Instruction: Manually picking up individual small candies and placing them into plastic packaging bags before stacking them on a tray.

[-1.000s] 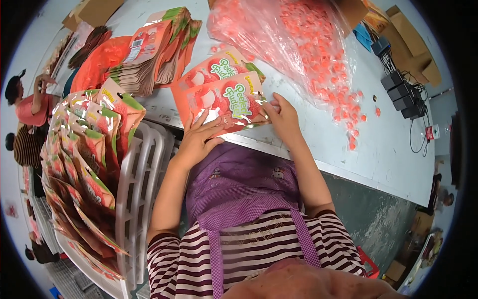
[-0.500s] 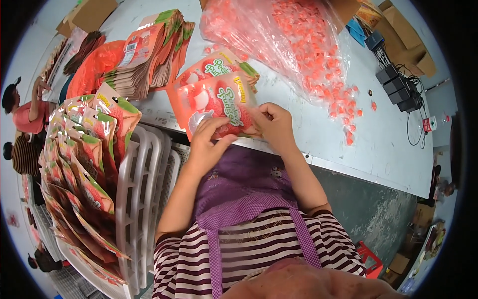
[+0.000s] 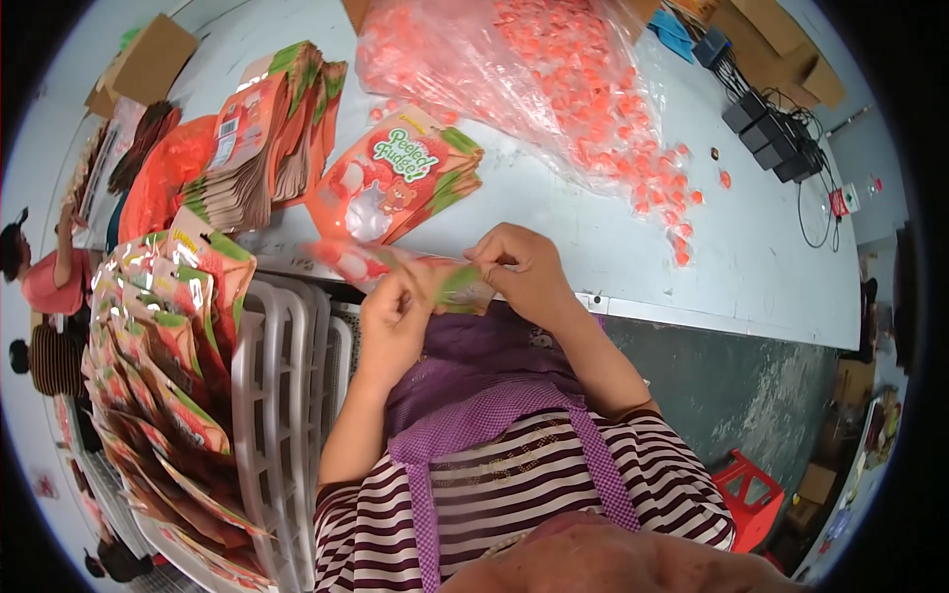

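A big clear plastic bag (image 3: 554, 79) full of small orange-pink candies lies at the upper middle. A white plastic crate (image 3: 287, 395) at the lower left holds many shiny orange and green pouches (image 3: 158, 376). Near the centre, the left hand (image 3: 395, 321) and right hand (image 3: 524, 272) both pinch one orange and green pouch (image 3: 395, 269), just below a small pile of flat pouches (image 3: 400, 183).

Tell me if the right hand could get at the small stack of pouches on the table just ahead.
Probably yes. The stack of pouches lies on the table just beyond the right hand, nothing between them. But both it and the left hand hold a pouch.
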`<state>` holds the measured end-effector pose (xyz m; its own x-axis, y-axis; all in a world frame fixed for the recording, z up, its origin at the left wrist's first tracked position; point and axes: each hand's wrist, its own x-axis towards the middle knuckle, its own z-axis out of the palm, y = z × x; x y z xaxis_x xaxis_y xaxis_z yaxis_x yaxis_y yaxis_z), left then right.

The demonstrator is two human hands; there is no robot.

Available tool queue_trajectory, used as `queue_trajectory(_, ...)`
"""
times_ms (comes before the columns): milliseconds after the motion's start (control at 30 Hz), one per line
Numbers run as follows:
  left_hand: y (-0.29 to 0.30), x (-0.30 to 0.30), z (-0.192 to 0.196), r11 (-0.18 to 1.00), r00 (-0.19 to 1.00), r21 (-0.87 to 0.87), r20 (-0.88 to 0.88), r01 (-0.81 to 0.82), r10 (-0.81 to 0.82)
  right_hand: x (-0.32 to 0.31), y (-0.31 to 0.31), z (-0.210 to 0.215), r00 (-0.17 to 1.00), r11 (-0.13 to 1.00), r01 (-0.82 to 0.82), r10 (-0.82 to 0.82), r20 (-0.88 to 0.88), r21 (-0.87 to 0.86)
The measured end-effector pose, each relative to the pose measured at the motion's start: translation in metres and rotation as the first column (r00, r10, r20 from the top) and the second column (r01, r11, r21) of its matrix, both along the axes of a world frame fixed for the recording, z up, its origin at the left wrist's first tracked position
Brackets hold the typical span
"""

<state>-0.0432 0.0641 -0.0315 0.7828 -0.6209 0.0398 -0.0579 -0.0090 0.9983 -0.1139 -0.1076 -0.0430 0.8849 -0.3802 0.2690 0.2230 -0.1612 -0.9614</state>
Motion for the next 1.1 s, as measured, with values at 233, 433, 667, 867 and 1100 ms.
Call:
queue_trajectory(233, 0.000, 0.001, 0.013, 0.947, 0.450, 0.286, 0.872, -0.149, -0.193, -0.002, 0.000, 0.006, 0.984, 0.971, 0.003, -0.046, -0.174, -0.240)
queue_trajectory(433, -0.004, 0.015, 0.027, 0.902, 0.373, 0.423, 0.827, 0.082, -0.421, -0.010, -0.013, 0.002, 0.985, 0.980, -0.044, 0.010, -0.172, -0.194)
queue_trajectory(667, -0.016, 0.032, 0.005, 0.931, 0.340, 0.343, 0.867, 0.122, -0.364, -0.042, -0.026, 0.000, 0.976, 0.984, 0.063, -0.096, -0.197, -0.168)
queue_trajectory(867, -0.037, 0.053, -0.035, 0.921, 0.772, 0.352, 0.628, -0.169, -0.099, -0.114, -0.120, -0.019, 0.503, 0.147, 0.555, -0.843, 0.189, -0.819)
queue_trajectory(1100, -0.040, 0.062, -0.065, 0.955, 0.655, 0.256, 0.749, -0.152, -0.097, -0.145, -0.133, -0.043, 0.553, 0.381, 0.440, -0.829, -0.090, -0.813)
